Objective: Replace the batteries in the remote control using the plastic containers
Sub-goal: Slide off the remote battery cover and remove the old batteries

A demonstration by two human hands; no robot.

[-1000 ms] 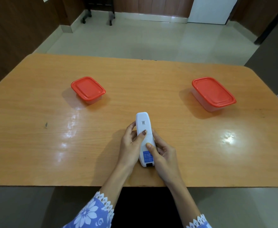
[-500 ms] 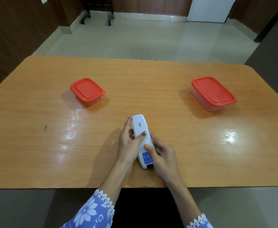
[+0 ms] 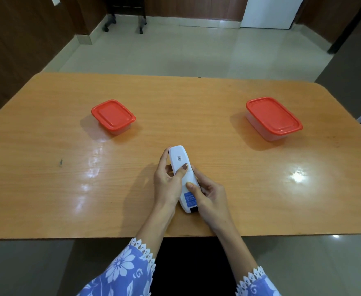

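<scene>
**A:** Where is the remote control?

**B:** Close in, over the near edge of the desk, back side up and held between both hands. Its long axis runs away from the person, with the far end leaning slightly left. I cannot tell whether it rests on the wood.

**A:** And the grip?

**B:** The left hand wraps the far half from the left, thumb across the back. The right hand clasps the near half, thumb pressing just above the blue label. That thumb seems best placed to slide the cover along the axis. The cover looks not yet off.

**A:** The containers?

**B:** They sit farther out and well apart, the smaller container to the left and the larger container to the right. Both have red lids shut, and I cannot tell what is inside.
</scene>
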